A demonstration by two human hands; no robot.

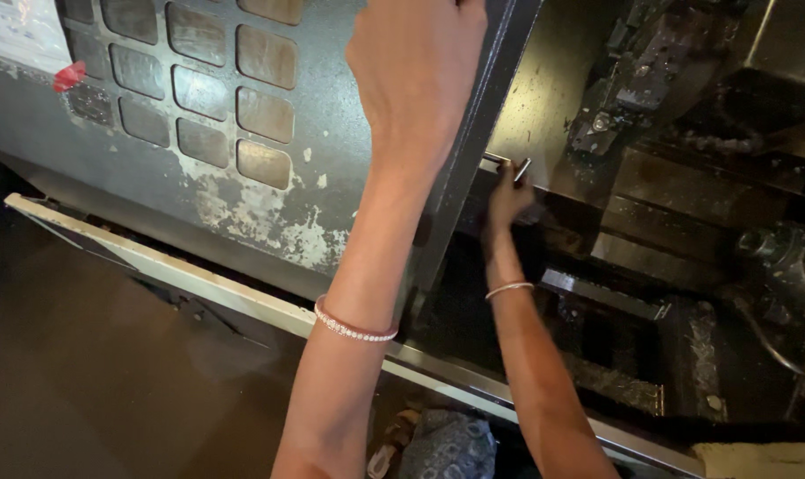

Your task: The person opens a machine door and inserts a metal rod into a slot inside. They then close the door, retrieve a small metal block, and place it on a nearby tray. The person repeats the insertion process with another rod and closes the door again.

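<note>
Nearest, two forearms rise from the bottom edge, each with a bangle at the wrist. The left hand [417, 66] lies on the right edge of the grey machine door [243, 133] — fingers run past the top of view, so its grip cannot be told. Farther right, inside the dark machine bay [686, 222], the right hand [507, 200] is closed around a small metal rod [519, 168] — its tip pokes up above the fingers.

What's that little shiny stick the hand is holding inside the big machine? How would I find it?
Start at the big grey machine door with worn square panels, then look past its dark edge into the open machine. The right hand reaches in there, holding a small metal pin. It is thin, short and bright silver, while everything around it is dark and greasy.
</note>
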